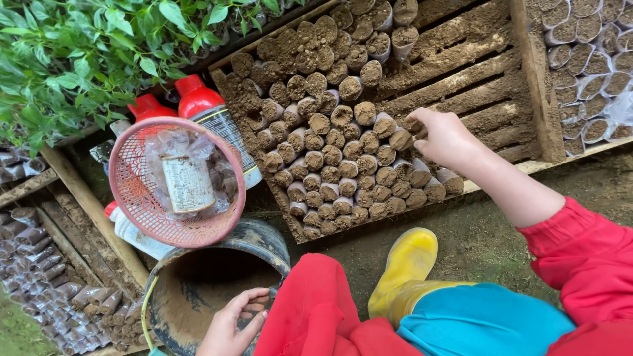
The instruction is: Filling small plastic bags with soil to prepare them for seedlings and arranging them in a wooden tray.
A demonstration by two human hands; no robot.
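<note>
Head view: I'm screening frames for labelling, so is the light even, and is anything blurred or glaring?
Head view: soft, even daylight, no hard shadows or glare; the right hand at the soil-filled bags is sharp; the left hand on the dark bucket sits near the frame's edge, slightly soft.

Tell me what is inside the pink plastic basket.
Inside the pink basket lie crumpled clear plastic bags and a labelled tin. The basket's bottom beneath them is covered.

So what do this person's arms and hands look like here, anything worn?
Both hands, the left hand and the right hand, are bare, with no gloves, rings or watch showing. The right forearm is uncovered up to a loose bright red sleeve. The left arm is covered by the same red fabric.
</note>
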